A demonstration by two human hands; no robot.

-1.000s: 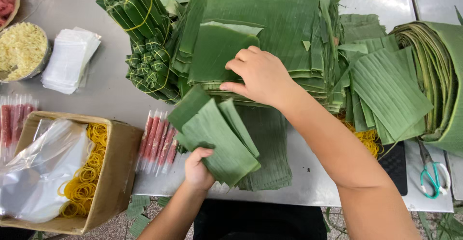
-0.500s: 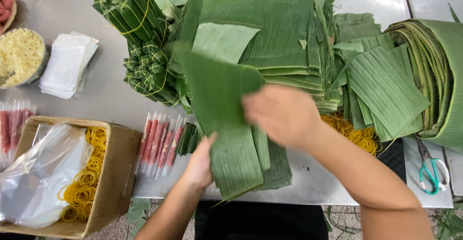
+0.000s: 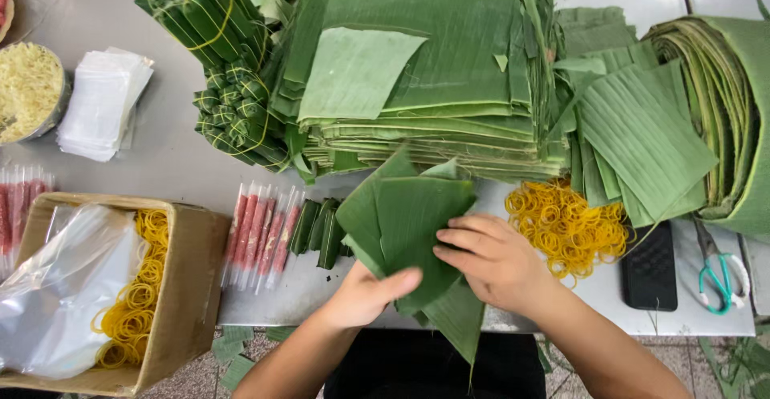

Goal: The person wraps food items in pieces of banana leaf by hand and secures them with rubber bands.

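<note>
A small stack of cut banana leaf pieces [image 3: 405,222] lies fanned at the table's front edge. My left hand [image 3: 365,296] grips its lower left side, thumb on top. My right hand [image 3: 489,259] presses on its right side with fingers spread over the leaf. Just left of the pieces lie a few small dark green wrapped rolls [image 3: 321,230] and a row of red sticks in clear sleeves [image 3: 261,234]. A heap of yellow rubber bands [image 3: 565,222] sits just right of my right hand.
A tall pile of banana leaves [image 3: 433,70] fills the back, with bundled green rolls [image 3: 220,54] at its left and curled leaves [image 3: 722,110] at right. A cardboard box [image 3: 188,287] with rubber bands and a plastic bag stands front left. A black phone [image 3: 650,267] and scissors [image 3: 722,275] lie front right.
My right hand has brought a leaf piece down from the big pile onto the small stack. Both hands now hold the stack together at the table's front edge.
</note>
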